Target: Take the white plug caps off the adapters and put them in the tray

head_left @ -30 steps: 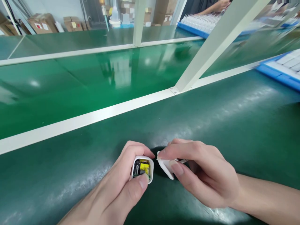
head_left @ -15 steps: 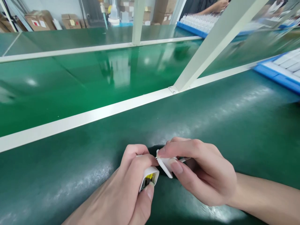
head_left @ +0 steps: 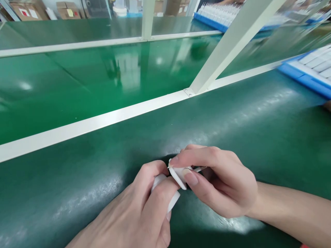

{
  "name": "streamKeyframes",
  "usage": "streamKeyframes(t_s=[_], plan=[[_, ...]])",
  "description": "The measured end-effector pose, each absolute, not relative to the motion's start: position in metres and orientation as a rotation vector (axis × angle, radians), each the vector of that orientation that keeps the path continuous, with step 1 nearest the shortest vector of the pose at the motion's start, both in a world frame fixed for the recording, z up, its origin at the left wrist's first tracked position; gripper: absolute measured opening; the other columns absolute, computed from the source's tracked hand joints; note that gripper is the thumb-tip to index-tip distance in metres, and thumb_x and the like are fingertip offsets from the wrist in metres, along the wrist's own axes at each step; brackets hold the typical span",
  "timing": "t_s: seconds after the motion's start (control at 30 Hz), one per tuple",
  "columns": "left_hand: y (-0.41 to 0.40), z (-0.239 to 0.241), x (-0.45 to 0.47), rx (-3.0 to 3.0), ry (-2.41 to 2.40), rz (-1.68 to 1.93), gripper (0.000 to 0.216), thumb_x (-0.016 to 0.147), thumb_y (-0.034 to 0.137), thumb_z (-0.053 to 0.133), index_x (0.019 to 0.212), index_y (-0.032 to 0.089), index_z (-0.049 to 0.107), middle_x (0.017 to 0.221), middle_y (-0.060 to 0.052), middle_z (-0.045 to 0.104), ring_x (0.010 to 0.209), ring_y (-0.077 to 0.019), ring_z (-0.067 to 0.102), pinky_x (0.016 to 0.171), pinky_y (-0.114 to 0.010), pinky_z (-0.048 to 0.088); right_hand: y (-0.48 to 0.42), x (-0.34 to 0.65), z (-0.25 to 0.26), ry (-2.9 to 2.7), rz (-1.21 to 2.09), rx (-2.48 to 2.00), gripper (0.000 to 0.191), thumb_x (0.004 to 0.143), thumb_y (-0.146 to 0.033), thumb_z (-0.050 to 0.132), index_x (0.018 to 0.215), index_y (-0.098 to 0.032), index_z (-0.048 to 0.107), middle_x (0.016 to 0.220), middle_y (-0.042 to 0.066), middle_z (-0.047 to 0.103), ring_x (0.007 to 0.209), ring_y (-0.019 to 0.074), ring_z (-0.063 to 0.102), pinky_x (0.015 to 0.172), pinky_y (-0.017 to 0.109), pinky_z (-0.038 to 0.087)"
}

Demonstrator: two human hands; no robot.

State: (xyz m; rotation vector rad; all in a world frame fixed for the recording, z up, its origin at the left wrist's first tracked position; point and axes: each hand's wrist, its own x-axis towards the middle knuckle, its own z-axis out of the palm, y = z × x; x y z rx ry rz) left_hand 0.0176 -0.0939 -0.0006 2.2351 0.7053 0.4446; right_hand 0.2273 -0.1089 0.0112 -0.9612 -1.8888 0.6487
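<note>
My left hand [head_left: 139, 213] is closed round a small white charger housing [head_left: 172, 202]; its open side, with the yellow part inside, is turned away and hidden by my fingers. My right hand [head_left: 219, 182] pinches a flat white cover piece [head_left: 178, 175] between thumb and forefinger, with thin metal prongs [head_left: 199, 168] showing behind it. The cover's edge touches the top of the housing. Both hands hover just over the dark green mat [head_left: 258, 137] near its front edge.
A white rail [head_left: 103, 120] and a slanted white post [head_left: 219, 58] divide the mat from a glossy green belt [head_left: 77, 86]. Blue trays of white parts sit at the right [head_left: 307, 72] and far back [head_left: 219, 15]. Cardboard boxes [head_left: 23, 10] stand at the back left.
My left hand has rolled the housing so its open side with the yellow part no longer faces me. The housing and cover have come together and now touch. The view has tilted down slightly.
</note>
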Motion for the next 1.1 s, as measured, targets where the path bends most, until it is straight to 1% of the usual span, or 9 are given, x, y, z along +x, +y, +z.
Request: streamKeyframes(t_s=[0.17,0.23,0.3,0.37,0.47,0.6,0.7,0.93,1.1], plan=[[-0.097,-0.004,0.018,2.105,0.772,0.472,0.046,0.100,0.023,0.042,0.145,0.032,0.039,0.146,-0.011,0.049,0.089,-0.0203,0.071,0.066,-0.030,0.059,-0.109,0.228,0.010,-1.812,0.705,-1.007,0.013,0.097,-0.008,0.050,0.101,-0.020,0.055,0.072,-0.002,0.057,0.056,0.0098,0.048,0.050,0.024,0.041],[-0.094,-0.003,0.017,1.970,0.799,0.487,0.040,0.102,0.030,0.045,0.142,0.031,0.043,0.144,-0.009,0.051,0.089,-0.0188,0.070,0.072,-0.030,0.059,-0.109,0.229,0.009,-1.764,0.738,-1.023,0.010,0.100,-0.012,0.049,0.095,-0.021,0.052,0.070,-0.003,0.054,0.057,0.0103,0.047,0.051,0.025,0.041],[-0.088,-0.001,0.016,1.820,0.813,0.482,0.036,0.101,0.037,0.050,0.136,0.030,0.048,0.136,-0.007,0.058,0.091,-0.0185,0.070,0.076,-0.028,0.058,-0.109,0.229,0.008,-1.731,0.793,-1.020,0.012,0.102,-0.016,0.049,0.091,-0.021,0.049,0.068,-0.004,0.051,0.055,0.0096,0.045,0.050,0.024,0.039],[-0.082,0.001,0.015,1.698,0.834,0.451,0.036,0.098,0.045,0.057,0.130,0.030,0.054,0.121,-0.004,0.066,0.088,-0.0180,0.069,0.074,-0.026,0.057,-0.110,0.228,0.008,-1.735,0.841,-1.021,0.012,0.102,-0.018,0.051,0.091,-0.021,0.049,0.066,-0.006,0.048,0.052,0.0080,0.042,0.048,0.022,0.036],[-0.074,0.002,0.016,1.575,0.885,0.423,0.036,0.092,0.051,0.064,0.121,0.029,0.059,0.106,-0.001,0.070,0.082,-0.0168,0.066,0.070,-0.025,0.055,-0.111,0.228,0.009,-1.819,0.823,-1.002,0.007,0.101,-0.017,0.056,0.100,-0.021,0.051,0.063,-0.009,0.046,0.047,0.0062,0.039,0.044,0.019,0.032],[-0.071,0.000,0.019,1.484,0.881,0.463,0.031,0.092,0.041,0.066,0.120,0.030,0.059,0.110,0.000,0.068,0.089,-0.0165,0.066,0.075,-0.025,0.056,-0.112,0.229,0.010,-1.959,0.688,-0.980,0.017,0.097,-0.016,0.062,0.112,-0.019,0.054,0.063,-0.010,0.043,0.046,0.0062,0.037,0.044,0.020,0.031],[-0.072,-0.001,0.021,1.521,0.854,0.468,0.025,0.092,0.034,0.066,0.116,0.030,0.061,0.111,0.000,0.067,0.090,-0.0164,0.066,0.071,-0.024,0.055,-0.111,0.230,0.010,-2.006,0.660,-1.010,0.023,0.096,-0.012,0.059,0.118,-0.019,0.054,0.062,-0.010,0.044,0.046,0.0067,0.036,0.045,0.020,0.032],[-0.073,-0.002,0.020,1.637,0.895,0.507,0.024,0.092,0.028,0.063,0.116,0.029,0.065,0.113,-0.003,0.065,0.086,-0.0156,0.065,0.064,-0.021,0.053,-0.105,0.232,0.013,-2.145,0.620,-1.013,0.017,0.093,-0.009,0.055,0.107,-0.019,0.057,0.061,-0.008,0.054,0.049,0.0094,0.046,0.048,0.023,0.035],[-0.072,-0.001,0.019,1.691,0.882,0.498,0.023,0.092,0.028,0.064,0.115,0.029,0.066,0.113,-0.002,0.065,0.081,-0.0139,0.064,0.060,-0.020,0.050,-0.103,0.235,0.019,-2.230,0.532,-0.956,0.009,0.100,-0.016,0.054,0.107,-0.018,0.059,0.066,-0.004,0.063,0.052,0.0116,0.053,0.050,0.026,0.037]])
